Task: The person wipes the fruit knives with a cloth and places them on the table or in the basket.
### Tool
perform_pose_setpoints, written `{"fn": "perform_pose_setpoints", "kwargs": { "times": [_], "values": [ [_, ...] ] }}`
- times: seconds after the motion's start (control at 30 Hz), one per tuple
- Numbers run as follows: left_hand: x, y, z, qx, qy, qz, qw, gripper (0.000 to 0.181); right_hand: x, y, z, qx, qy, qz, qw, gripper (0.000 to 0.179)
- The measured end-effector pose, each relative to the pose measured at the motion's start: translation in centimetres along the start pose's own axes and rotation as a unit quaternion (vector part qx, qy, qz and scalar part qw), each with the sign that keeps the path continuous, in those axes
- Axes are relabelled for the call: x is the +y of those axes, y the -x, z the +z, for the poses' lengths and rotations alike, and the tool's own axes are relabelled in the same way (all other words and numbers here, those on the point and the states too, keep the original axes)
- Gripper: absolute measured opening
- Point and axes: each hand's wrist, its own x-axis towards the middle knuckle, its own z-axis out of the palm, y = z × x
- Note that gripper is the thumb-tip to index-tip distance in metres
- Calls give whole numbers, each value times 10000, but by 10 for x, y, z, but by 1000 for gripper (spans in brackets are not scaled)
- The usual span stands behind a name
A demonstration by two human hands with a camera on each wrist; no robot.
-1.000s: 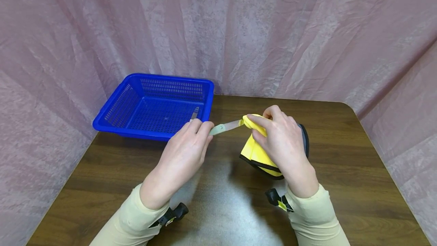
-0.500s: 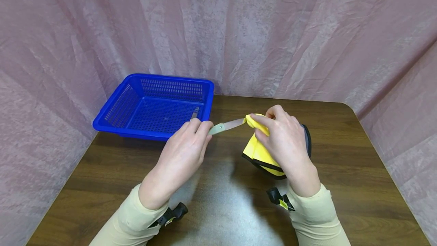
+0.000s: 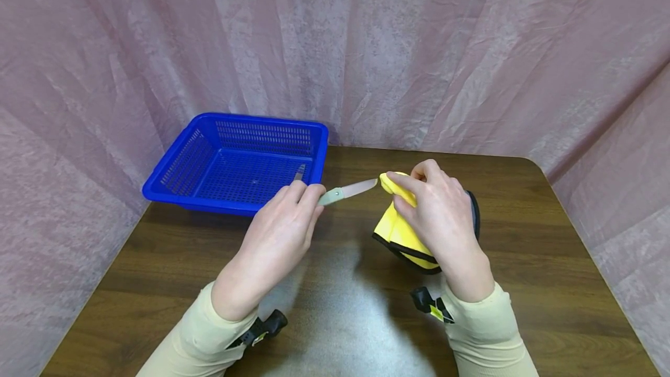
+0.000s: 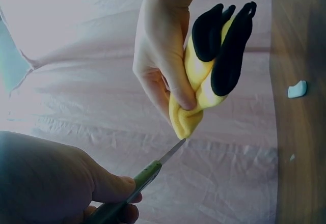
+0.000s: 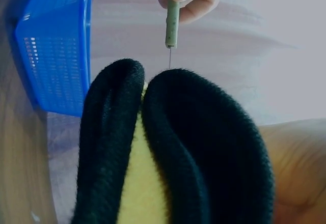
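My left hand (image 3: 285, 223) grips a small knife by its mint-green handle (image 3: 331, 196), above the table and just in front of the basket. The knife's plain metal blade (image 3: 360, 187) points right. My right hand (image 3: 442, 205) pinches a folded yellow cloth (image 3: 400, 231) with black edging and a grey back, partly hidden under the hand. A bunched end of the cloth (image 4: 186, 122) sits right at the blade's tip; whether they touch I cannot tell. In the right wrist view the cloth's dark edges (image 5: 204, 132) cover most of the picture.
A blue slotted plastic basket (image 3: 235, 207) stands at the back left of the wooden table (image 3: 523, 284). Inside it, at the right, shows a serrated blade (image 3: 300, 172), its lower part hidden by my left hand. A pink curtain (image 3: 335, 51) hangs behind.
My right hand has drawn the cloth slightly to the right, off the blade's tip, so more of the blade shows. The left hand with the knife has barely moved.
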Motion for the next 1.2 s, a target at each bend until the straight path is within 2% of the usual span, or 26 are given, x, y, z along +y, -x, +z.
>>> {"fn": "perform_pose_setpoints", "kwargs": {
  "times": [0.13, 0.3, 0.83, 1.2],
  "values": [
    [-1, 0, 0, -9, 7, -17, 10000, 23, -4, 0, -2, 132, -72, -47, 9999, 44],
    [-1, 0, 0, -30, 17, -11, 10000, 23, -12, 2, 0, 284, -155, -314, 9990, 45],
    [1, -1, 1, -57, 15, 95, 9999, 24, -32, 6, 3, 204, -177, -898, 9956, 47],
    [4, 0, 2, -166, 37, 237, 9996, 26, -37, 8, 5, 112, -266, -1056, 9940, 45]
  ]
}}
